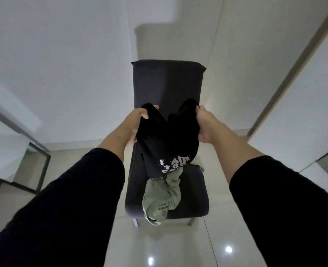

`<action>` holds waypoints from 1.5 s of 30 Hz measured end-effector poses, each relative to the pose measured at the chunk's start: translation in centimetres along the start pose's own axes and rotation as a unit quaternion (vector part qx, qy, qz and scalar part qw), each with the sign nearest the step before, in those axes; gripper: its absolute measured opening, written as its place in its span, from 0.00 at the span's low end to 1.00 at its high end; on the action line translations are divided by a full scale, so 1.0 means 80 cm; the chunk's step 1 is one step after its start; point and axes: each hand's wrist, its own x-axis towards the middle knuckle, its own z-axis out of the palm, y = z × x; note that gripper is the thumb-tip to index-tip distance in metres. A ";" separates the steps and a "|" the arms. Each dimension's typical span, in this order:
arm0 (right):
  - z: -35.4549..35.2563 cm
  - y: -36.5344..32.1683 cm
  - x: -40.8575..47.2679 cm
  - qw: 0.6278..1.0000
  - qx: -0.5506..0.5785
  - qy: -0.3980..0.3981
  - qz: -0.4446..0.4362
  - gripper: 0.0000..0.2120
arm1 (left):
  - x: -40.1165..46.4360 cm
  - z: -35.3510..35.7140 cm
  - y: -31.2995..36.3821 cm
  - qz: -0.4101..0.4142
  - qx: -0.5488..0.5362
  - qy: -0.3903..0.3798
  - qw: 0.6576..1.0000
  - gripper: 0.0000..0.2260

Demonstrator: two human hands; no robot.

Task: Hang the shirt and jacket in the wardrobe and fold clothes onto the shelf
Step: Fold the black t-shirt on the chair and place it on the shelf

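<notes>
A black shirt [169, 141] with a white print hangs between both hands above a dark chair [169, 81]. My left hand [135, 125] grips its upper left edge and my right hand [204, 125] grips its upper right edge. The shirt's lower end still touches the seat. Under it on the seat lies a crumpled pale green garment [163, 199], part of which hangs over the front edge. No wardrobe shelf or hanger shows.
The chair stands on a glossy tiled floor [159, 247] against a white wall. A low glass-and-metal table [38, 164] stands at the left. A tall white panel with a grey edge [294, 64] runs along the right.
</notes>
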 end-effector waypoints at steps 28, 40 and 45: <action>0.009 0.207 0.299 0.984 -0.126 0.098 0.079 0.18 | 0.261 -0.053 -0.288 -0.101 -0.100 0.230 0.963 0.11; 0.021 0.318 0.452 0.927 -0.313 0.190 0.079 0.14 | 0.392 -0.061 -0.401 -0.214 0.113 0.388 0.889 0.19; 0.019 0.322 0.450 0.875 -0.440 0.182 0.084 0.16 | 0.394 -0.055 -0.399 -0.222 0.125 0.406 0.878 0.18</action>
